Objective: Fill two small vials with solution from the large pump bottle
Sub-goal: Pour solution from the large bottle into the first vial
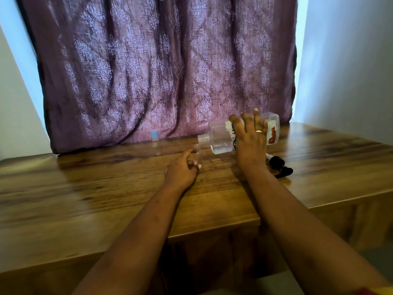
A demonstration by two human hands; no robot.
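Off to the left of the left hand, a blue-capped vial [154, 139] stands upright on the wooden table [106, 188], well apart from the fingers. The left hand [182, 170] pinches a second small vial [197, 155] upright, fingers curled round it. Just right of it, the clear pump bottle [219, 136] lies tipped sideways, its open threaded neck pointing at that vial. The right hand [251, 138] grips it from above, fingers spread over the label. Right of that wrist, the black pump head [284, 170] lies on the table.

The bottle [219, 137] reads "CONTACT LEN" (rest hidden).
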